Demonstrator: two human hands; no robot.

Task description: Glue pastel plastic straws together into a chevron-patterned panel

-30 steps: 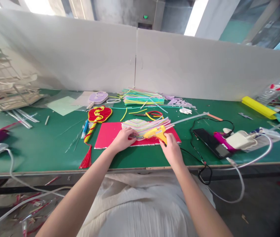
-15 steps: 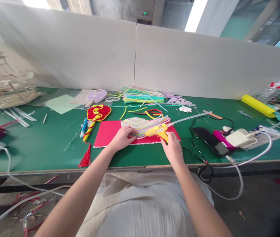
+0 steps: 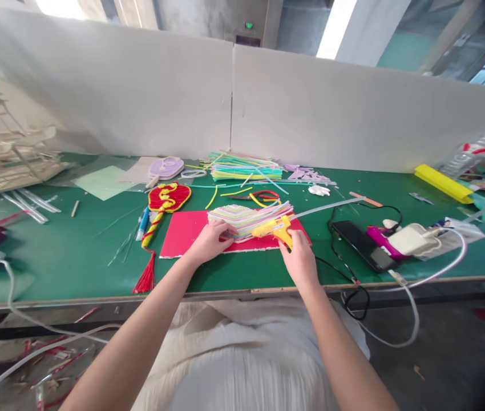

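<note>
A yellow hot glue gun is in my right hand, with a long translucent glue stick coming out of its back. Its nozzle points left, over a panel of pastel pipe cleaners set side by side in bent rows. This panel rests on a red board, and loose pipe cleaner ends fan out to its right. My left hand lies at the panel's lower left edge, its fingers curled on the pipe cleaners. The fingertips are partly hidden.
Left of the board lies a red and yellow fan with a red tassel. Behind are scissors and a pipe cleaner bundle. A black phone, a power strip with a white plug and cables lie right.
The whole view has shifted slightly. Both hands, the glue gun and the panel keep nearly the same places relative to one another.
</note>
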